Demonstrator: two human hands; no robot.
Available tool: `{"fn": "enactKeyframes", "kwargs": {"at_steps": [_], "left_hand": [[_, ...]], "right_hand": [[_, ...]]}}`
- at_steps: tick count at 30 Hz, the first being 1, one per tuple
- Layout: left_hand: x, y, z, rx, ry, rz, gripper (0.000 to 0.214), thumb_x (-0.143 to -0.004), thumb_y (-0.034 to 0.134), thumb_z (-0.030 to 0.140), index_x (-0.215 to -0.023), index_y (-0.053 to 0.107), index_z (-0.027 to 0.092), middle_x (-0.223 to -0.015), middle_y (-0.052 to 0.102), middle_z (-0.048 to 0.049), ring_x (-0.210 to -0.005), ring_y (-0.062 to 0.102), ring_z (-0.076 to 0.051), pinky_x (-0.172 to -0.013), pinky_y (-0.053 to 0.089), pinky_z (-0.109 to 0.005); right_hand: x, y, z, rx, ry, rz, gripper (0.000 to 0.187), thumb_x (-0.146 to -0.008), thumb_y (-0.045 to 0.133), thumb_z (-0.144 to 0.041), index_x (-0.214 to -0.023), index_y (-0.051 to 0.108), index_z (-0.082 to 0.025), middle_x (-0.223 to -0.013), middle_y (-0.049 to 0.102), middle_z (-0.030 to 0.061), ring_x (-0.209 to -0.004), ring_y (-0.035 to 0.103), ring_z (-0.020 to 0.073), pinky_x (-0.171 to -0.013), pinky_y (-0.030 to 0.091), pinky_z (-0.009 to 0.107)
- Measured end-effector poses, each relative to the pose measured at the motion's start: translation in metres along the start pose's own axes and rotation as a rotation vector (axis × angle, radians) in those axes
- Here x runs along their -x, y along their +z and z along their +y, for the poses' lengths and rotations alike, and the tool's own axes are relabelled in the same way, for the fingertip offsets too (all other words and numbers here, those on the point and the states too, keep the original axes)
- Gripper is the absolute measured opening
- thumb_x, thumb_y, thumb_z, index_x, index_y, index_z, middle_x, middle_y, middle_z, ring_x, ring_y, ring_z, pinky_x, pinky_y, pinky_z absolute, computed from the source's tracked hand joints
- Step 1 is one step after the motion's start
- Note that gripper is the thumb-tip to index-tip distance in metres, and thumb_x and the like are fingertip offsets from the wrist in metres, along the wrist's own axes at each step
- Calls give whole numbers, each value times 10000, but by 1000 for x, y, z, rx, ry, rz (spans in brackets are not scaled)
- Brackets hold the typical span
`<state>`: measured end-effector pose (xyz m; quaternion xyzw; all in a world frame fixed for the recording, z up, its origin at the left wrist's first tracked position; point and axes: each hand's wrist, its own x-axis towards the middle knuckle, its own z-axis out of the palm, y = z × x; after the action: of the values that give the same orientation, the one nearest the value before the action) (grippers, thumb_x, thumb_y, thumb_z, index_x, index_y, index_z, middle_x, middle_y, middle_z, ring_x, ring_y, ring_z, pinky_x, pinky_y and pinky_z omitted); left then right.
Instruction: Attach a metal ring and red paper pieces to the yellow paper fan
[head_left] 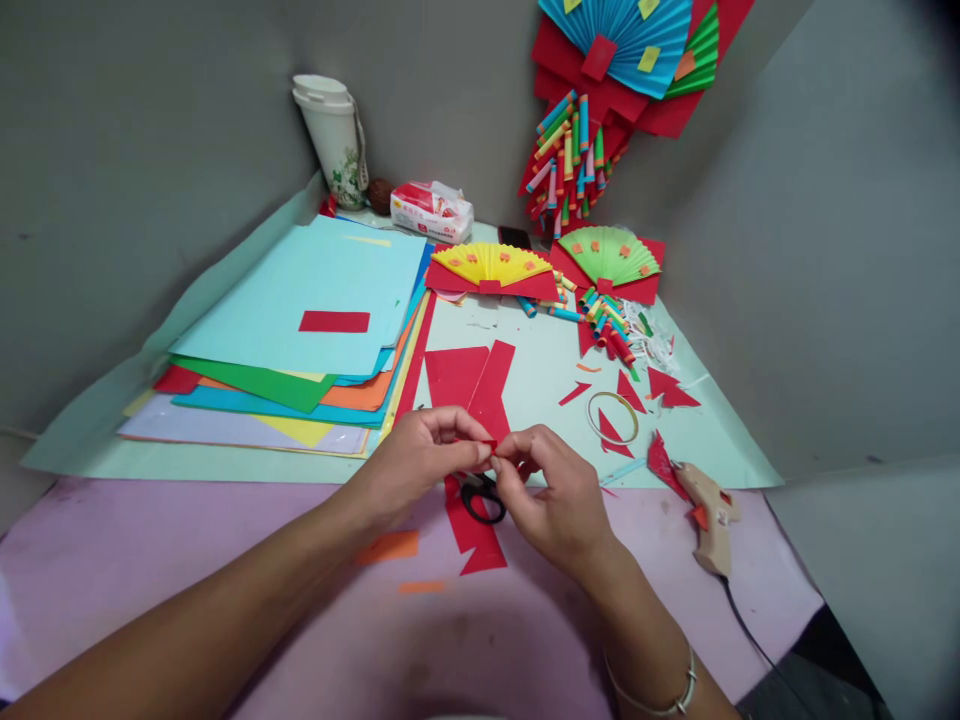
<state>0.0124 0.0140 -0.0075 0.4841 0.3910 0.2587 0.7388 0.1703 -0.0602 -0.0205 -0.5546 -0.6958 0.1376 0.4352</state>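
Note:
Between my two hands, near the middle of the view, is a small piece of red paper (491,444). My left hand (431,450) pinches it from the left with thumb and forefinger. From the right, the thumb and fingertips of my right hand (551,490) close on it too. Most of the piece is hidden by the fingers. Below the hands lie scissors with black handles (484,502), their blades partly covered. Larger red paper cut-offs (480,545) lie under and beyond the scissors. Two orange paper strips (390,547) rest on the pink cloth to the left.
A stack of coloured paper (300,280) covers the left of the table. Paper fans in yellow (491,263) and green (611,255) stand at the back. A roll of tape (636,420) and a hot glue gun (716,515) lie to the right. A lidded cup (330,140) stands at back left.

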Motion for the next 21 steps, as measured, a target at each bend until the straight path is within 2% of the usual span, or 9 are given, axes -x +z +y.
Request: {"fn": "enactKeyframes", "kwargs": {"at_steps": [9, 21], "left_hand": [[0, -1, -2, -18, 13, -6, 147, -714, 760, 231, -772, 646, 159, -692, 707, 11, -667, 628, -114, -657, 467, -221], [0, -1, -1, -91, 12, 20, 202, -699, 775, 294, -776, 644, 162, -716, 698, -3, -698, 630, -143, -669, 469, -252]], "right_hand": [[-1, 0, -3, -100, 158, -1, 80, -829, 568, -110, -832, 593, -185, -756, 604, -6, -619, 579, 97, -597, 478, 215], [0, 1, -2, -52, 97, -4, 78, -851, 548, -122, -866, 594, -183, -791, 609, 14, -661, 584, 110, -618, 485, 219]]}}
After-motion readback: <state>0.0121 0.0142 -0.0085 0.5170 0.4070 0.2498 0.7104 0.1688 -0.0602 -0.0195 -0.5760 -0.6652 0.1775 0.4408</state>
